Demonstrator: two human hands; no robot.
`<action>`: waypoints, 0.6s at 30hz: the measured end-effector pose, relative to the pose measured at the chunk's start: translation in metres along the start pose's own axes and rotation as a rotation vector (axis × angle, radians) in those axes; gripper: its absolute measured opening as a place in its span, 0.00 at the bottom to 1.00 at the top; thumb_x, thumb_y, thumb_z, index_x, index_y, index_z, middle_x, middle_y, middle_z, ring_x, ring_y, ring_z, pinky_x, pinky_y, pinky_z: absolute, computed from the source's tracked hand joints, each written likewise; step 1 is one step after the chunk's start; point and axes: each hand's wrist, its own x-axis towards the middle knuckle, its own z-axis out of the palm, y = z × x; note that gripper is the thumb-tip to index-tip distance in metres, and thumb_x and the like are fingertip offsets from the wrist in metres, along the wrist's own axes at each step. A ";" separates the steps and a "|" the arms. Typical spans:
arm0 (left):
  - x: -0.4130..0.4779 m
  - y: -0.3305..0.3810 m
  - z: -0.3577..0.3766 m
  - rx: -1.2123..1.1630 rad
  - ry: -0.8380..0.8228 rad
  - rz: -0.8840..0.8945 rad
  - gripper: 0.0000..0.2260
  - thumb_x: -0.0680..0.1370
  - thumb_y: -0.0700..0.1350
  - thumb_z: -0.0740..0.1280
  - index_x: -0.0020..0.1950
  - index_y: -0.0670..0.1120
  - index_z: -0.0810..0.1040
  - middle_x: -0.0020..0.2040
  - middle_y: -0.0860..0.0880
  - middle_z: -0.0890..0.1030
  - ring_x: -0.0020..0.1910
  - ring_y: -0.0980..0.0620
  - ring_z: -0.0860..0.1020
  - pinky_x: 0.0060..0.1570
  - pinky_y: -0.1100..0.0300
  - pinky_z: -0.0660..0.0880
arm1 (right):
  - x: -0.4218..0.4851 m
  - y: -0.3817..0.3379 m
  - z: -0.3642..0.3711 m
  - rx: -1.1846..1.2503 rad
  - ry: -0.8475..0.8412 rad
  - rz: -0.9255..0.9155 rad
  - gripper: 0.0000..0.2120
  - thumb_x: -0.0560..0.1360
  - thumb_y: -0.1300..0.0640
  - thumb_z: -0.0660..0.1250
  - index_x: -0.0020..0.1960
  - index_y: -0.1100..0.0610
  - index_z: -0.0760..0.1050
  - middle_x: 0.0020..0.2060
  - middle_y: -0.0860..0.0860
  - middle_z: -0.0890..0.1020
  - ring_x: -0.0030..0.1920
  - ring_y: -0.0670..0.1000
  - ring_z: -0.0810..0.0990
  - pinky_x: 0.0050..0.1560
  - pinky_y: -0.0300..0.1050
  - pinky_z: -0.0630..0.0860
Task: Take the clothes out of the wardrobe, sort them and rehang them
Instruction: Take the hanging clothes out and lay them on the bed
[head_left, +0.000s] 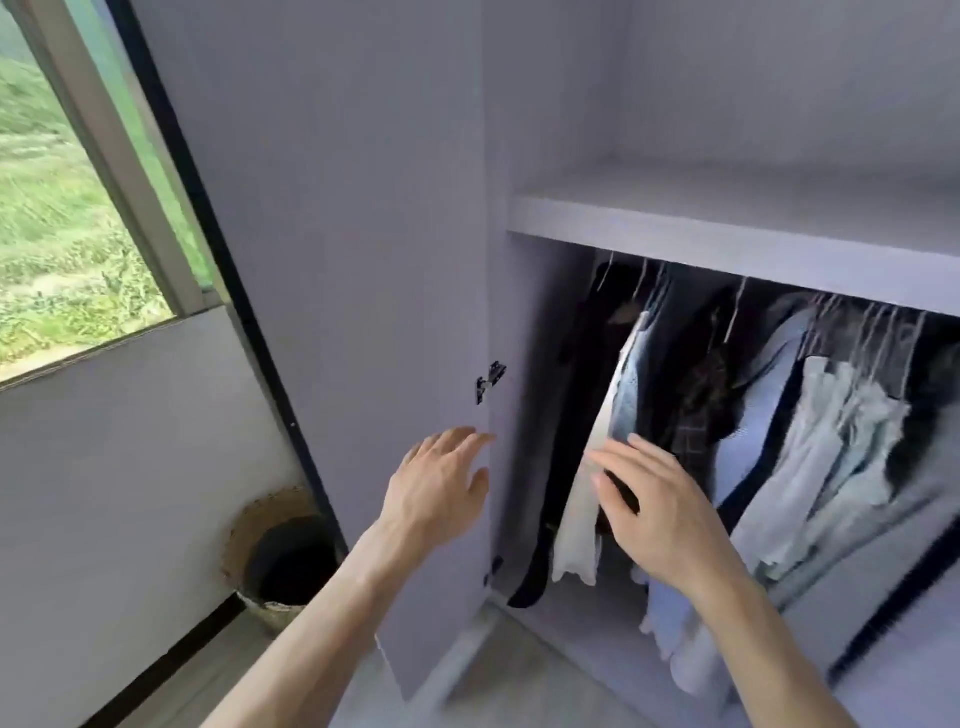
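- Your left hand (441, 488) is out in front of you. Its fingers are loose and spread, and it holds nothing. It is just beside the hinge edge of the open wardrobe door (337, 260).
- Your right hand (670, 514) is flat too. Its fingers (639, 452) are straight and grip nothing.
- Those fingers point up and to the left, at the white top (574, 540) and the pale blue cloth next to it. It is blurry there, so I cannot tell if they touch the cloth yet.
- The clothes (779, 415) are all inside the wardrobe, hanging side by side. Each one hangs long and straight, top to bottom.
- Your right hand is the nearer one to the clothes. Your left hand is off by the door. I think the right hand should reach in first.
- The hanger hooks (737, 306) sit higher and further back, just under the shelf (727, 223). The shelf hides the rail. You will likely have to reach up there to lift a hanger off.
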 end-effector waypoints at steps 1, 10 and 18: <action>0.017 0.007 0.001 -0.006 -0.004 0.022 0.21 0.82 0.50 0.58 0.76 0.59 0.64 0.76 0.59 0.65 0.75 0.53 0.64 0.71 0.58 0.62 | 0.007 0.008 -0.009 -0.011 0.033 0.023 0.18 0.81 0.45 0.57 0.69 0.44 0.74 0.70 0.40 0.73 0.75 0.41 0.60 0.74 0.39 0.56; 0.177 0.025 0.028 -0.196 -0.100 0.067 0.23 0.81 0.50 0.61 0.76 0.55 0.65 0.74 0.53 0.69 0.71 0.50 0.69 0.70 0.53 0.68 | 0.117 0.061 -0.078 -0.340 0.404 0.106 0.25 0.82 0.44 0.53 0.77 0.49 0.64 0.77 0.53 0.63 0.78 0.54 0.56 0.75 0.59 0.58; 0.289 0.029 0.065 -0.261 -0.226 0.063 0.23 0.82 0.51 0.60 0.77 0.53 0.63 0.75 0.50 0.64 0.71 0.48 0.69 0.68 0.51 0.69 | 0.229 0.110 -0.095 -0.654 0.471 0.252 0.27 0.82 0.43 0.47 0.80 0.43 0.52 0.79 0.52 0.57 0.79 0.55 0.52 0.77 0.66 0.44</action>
